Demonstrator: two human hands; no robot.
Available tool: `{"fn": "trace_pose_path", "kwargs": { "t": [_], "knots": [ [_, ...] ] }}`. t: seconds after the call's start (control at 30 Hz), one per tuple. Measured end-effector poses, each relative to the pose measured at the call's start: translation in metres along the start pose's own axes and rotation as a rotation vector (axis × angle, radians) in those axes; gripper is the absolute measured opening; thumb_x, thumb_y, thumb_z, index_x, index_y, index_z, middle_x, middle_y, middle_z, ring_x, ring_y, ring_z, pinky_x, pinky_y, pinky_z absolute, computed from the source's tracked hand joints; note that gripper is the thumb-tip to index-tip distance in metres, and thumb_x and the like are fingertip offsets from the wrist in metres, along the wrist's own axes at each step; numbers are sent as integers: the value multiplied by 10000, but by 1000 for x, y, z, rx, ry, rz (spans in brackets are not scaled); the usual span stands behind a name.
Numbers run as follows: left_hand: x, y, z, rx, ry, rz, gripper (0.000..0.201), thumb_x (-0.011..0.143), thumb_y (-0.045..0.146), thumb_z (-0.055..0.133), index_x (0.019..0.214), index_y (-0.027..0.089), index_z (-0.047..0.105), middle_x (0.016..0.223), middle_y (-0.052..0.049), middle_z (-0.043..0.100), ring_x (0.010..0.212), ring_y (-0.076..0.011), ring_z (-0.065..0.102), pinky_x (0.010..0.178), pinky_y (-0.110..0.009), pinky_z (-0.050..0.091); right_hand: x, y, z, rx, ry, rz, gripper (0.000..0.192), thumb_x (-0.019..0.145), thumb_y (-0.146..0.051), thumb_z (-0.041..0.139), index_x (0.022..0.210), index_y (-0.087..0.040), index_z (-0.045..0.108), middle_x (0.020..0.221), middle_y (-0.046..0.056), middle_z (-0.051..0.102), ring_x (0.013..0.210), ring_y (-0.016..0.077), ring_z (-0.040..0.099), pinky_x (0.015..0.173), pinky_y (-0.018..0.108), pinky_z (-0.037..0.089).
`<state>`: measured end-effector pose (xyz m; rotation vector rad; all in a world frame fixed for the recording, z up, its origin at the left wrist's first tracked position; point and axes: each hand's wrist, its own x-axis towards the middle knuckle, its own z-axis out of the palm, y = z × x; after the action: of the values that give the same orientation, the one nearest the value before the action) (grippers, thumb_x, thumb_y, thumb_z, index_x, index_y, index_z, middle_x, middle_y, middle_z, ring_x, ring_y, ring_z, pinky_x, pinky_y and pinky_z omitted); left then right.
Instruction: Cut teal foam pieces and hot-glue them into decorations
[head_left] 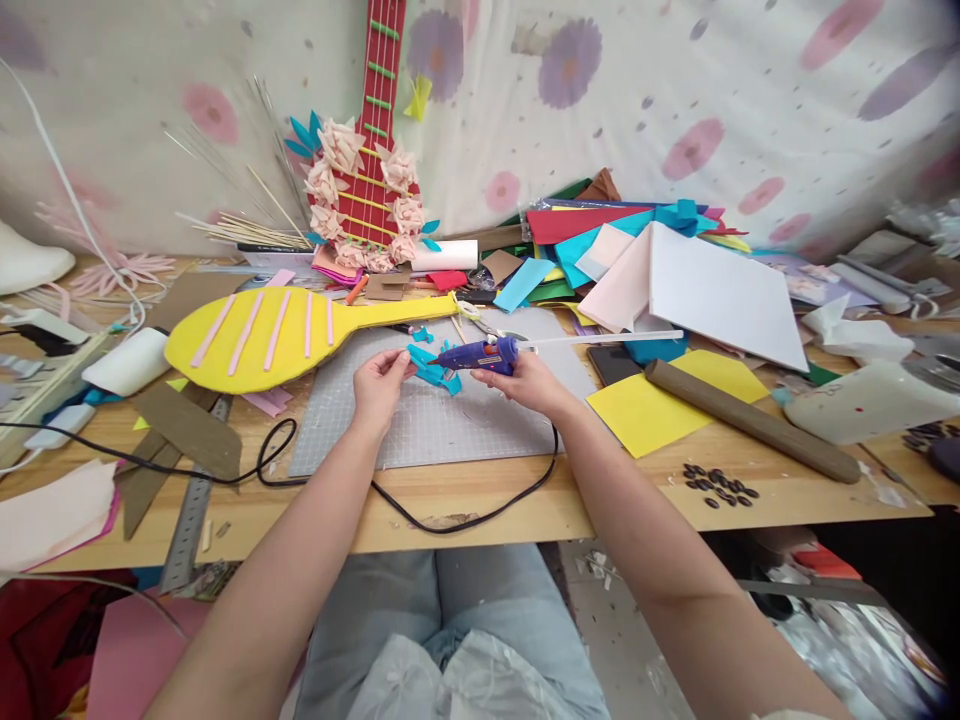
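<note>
My right hand (517, 382) grips a blue hot glue gun (484, 354), its nozzle pointing left and a long white glue stick (607, 339) poking out of its back. With closed fingertips my left hand (381, 385) pinches a small blue paper piece (418, 356) right at the nozzle. More cut blue paper pieces lie below and behind it on the grey cutting mat (352, 430). Just left of the mat, partly over it, rests a yellow lute-shaped cutout (255, 335) with pink strips across its body.
A red paper instrument (367, 190) with pink flowers leans at the back wall. Coloured sheets (585, 235) pile up behind right. A brown roll (750, 420), yellow sheet (637, 415) and small dark beads (720, 485) lie right. The black cord (465, 528) loops along the front; a steel ruler (196, 510) overhangs the edge.
</note>
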<state>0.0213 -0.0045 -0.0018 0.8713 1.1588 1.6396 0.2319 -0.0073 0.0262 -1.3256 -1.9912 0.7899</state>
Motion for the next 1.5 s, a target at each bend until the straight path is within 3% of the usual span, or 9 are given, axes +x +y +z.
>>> {"fn": "trace_pose_path", "kwargs": {
  "t": [0.9, 1.5],
  "knots": [
    [-3, -2, 1, 32, -63, -73, 314, 526, 344, 761, 736, 127, 679, 656, -29, 668, 612, -150, 624, 740, -365, 515, -1, -9, -1, -7, 18, -26, 435, 739, -530, 562, 947, -161, 657, 584, -2, 546, 568, 119, 484, 583, 251, 396],
    [-6, -1, 5, 52, -101, -144, 300, 493, 333, 782, 689, 131, 678, 619, -36, 664, 599, -167, 628, 722, -381, 517, -1, -11, -2, 11, 74, -12, 434, 734, -524, 569, 961, -166, 664, 737, 30, 628, 626, 129, 510, 586, 247, 394]
  ]
}}
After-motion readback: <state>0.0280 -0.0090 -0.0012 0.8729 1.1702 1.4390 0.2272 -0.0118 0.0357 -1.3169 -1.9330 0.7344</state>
